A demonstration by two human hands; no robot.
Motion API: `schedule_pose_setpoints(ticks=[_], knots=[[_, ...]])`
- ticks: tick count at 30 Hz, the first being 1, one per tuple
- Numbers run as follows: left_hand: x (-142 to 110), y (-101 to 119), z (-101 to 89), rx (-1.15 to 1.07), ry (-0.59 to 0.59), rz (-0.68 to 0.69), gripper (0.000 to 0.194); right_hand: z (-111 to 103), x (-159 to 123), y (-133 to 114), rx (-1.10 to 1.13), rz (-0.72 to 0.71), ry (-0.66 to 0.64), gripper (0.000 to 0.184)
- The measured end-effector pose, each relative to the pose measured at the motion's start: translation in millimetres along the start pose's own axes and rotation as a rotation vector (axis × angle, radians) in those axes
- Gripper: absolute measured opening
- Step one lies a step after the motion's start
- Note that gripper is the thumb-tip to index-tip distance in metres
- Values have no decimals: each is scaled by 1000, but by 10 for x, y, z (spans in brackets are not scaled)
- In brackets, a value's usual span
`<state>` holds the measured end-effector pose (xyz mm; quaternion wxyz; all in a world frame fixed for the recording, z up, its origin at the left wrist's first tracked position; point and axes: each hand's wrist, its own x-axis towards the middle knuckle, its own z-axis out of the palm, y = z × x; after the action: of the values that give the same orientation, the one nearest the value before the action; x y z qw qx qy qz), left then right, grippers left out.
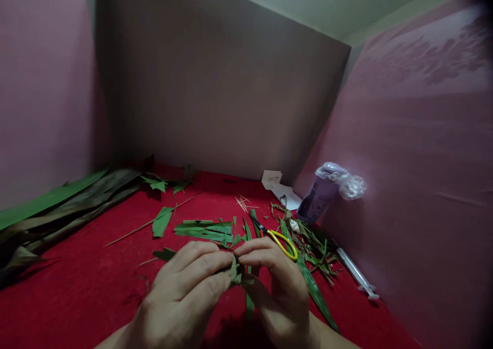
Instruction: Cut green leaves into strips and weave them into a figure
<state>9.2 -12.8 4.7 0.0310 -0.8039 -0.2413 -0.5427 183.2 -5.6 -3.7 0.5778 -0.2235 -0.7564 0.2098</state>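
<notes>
My left hand [185, 292] and my right hand [275, 282] meet low in the middle of the view, fingertips pinched together on a small folded piece of green leaf [235, 273]. A narrow leaf strip [249, 304] hangs down from it between the hands. Just behind my right hand lie yellow-handled scissors [283, 241] on the red cloth [84, 282]. Cut green leaf strips [204, 229] lie flat just beyond my fingers.
Long green and dried brown leaves [57, 205] are piled at the left. A plastic-wrapped purple cup [321, 195], white paper scraps [279, 187], thin sticks [242, 202], leaf trimmings [316, 249] and a white syringe-like tube [356, 274] sit at the right. Board walls enclose the space.
</notes>
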Motion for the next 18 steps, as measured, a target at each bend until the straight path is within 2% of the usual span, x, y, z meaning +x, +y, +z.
schedule_pose_setpoints(ticks=[7,13,18], knots=[[-149,-79,33,-201,-68,-143,21,-18,-40,28,-40,-48,-6,39],[-56,-48,24,-113,-69,-92,22,-16,-33,-4,-79,-58,6,35],[14,-53,21,8,-72,-52,15,-1,-34,8,-70,-15,6,31]])
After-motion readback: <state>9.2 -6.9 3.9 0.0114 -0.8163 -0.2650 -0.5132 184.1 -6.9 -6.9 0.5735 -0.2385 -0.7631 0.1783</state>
